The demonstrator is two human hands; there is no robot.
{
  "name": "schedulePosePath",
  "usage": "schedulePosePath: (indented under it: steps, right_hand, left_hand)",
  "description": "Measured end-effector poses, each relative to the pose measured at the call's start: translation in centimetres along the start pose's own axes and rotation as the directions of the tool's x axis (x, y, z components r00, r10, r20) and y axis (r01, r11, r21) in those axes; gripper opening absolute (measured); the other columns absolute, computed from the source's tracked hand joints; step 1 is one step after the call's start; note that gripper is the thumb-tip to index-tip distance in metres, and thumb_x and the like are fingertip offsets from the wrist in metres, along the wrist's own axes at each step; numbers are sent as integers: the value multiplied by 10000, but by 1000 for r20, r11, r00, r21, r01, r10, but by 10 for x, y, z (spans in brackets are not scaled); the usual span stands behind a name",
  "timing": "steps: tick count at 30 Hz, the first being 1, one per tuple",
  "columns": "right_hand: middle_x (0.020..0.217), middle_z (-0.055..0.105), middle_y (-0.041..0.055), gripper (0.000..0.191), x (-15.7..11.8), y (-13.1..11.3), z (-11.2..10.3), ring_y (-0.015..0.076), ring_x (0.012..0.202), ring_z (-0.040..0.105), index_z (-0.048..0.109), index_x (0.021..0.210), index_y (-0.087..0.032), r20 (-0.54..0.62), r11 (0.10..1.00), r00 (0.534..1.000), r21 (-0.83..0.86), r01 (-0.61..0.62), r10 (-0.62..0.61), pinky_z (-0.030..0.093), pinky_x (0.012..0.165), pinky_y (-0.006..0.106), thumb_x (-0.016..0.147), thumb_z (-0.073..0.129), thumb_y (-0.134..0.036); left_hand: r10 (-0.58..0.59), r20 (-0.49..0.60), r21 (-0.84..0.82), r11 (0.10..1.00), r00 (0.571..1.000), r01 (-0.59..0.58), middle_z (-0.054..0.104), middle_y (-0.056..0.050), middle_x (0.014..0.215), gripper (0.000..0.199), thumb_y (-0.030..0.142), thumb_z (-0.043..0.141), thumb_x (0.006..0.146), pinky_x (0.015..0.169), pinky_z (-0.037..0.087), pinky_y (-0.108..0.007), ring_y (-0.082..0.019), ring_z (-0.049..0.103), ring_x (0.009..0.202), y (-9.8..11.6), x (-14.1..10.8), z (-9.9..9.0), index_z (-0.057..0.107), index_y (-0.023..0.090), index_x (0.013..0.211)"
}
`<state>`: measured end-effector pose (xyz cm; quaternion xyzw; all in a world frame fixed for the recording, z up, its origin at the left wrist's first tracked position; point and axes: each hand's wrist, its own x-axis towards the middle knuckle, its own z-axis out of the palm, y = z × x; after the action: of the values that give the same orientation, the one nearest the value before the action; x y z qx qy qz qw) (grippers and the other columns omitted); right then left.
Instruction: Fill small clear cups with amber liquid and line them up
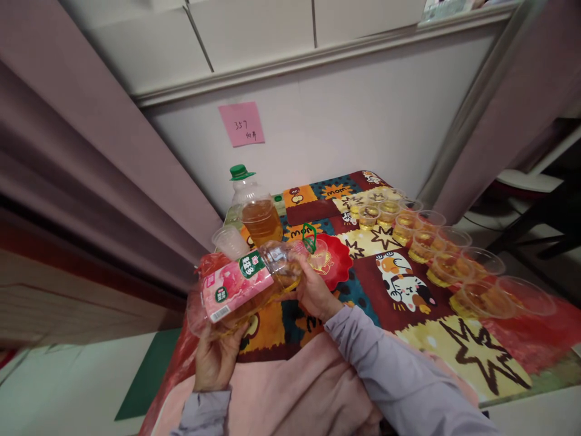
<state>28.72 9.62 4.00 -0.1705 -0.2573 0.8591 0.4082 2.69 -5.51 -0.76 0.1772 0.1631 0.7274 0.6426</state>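
Observation:
A large clear bottle [238, 283] with a pink label lies tilted across both hands, its neck toward the right and yellowish liquid along its lower side. My left hand [218, 356] supports the bottle's base from below. My right hand [313, 290] grips it near the neck, beside a green ring [309, 238]. Just behind the bottle's neck is a red scalloped dish [336, 260]. A second bottle [261, 218] with a green cap stands upright behind, holding amber liquid. Next to it are clear stacked cups [230, 242].
Rows of clear plastic cups [425, 244] with yellow liquid stand along the right side of the table. A patterned cloth [403, 284] covers the tabletop. Behind it, a pink note [242, 124] is stuck on the white wall. Curtains hang at both sides.

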Motion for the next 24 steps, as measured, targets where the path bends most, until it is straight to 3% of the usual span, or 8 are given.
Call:
schedulePosePath:
  steps: [5,11,15,19,24]
  right_hand:
    - [1330,855,75,503,1,1,0,262,1102,852,713,1459,-298,-25,1000,1000,-5,-18,18,763,710,393,1194,445,-631]
    - [1360,848,53,466,0,-2,2,257,1101,854,687,1502,-345,-53,1000,999,-5,-2,2,754,696,367,1171,515,-624]
    - [1344,850,63,491,0,-2,1,259,1091,854,694,1491,-326,-25,1000,1000,-19,-7,7,759,726,388,1172,491,-639]
    - [1302,861,85,516,0,-2,0,274,1093,856,707,1461,-293,-23,999,1000,-30,-21,21,755,708,387,1182,452,-645]
    - [1326,859,68,485,0,-3,1,265,1100,858,681,1494,-319,-25,1000,1000,-17,-11,10,763,752,406,1185,467,-625]
  left_hand:
    - [21,-9,26,999,1000,-21,737,-134,1577,546,186,462,1143,1096,669,-550,-346,781,1371,0,0,-2,688,333,1618]
    - [24,-76,7,1000,997,-24,720,-126,1602,573,235,468,1157,1113,655,-568,-343,768,1395,-1,0,-5,596,371,1698]
    - [53,-31,17,998,998,-52,693,-123,1634,593,206,463,1149,1119,651,-565,-344,757,1411,-2,1,-4,580,361,1710]
    - [34,15,17,999,999,-34,705,-119,1619,543,198,451,1153,1116,656,-529,-331,756,1414,-2,1,-3,670,340,1629]
    - [11,-3,9,1000,1000,-11,710,-115,1616,521,244,436,1175,1127,654,-517,-321,758,1412,-1,1,-1,680,350,1623]
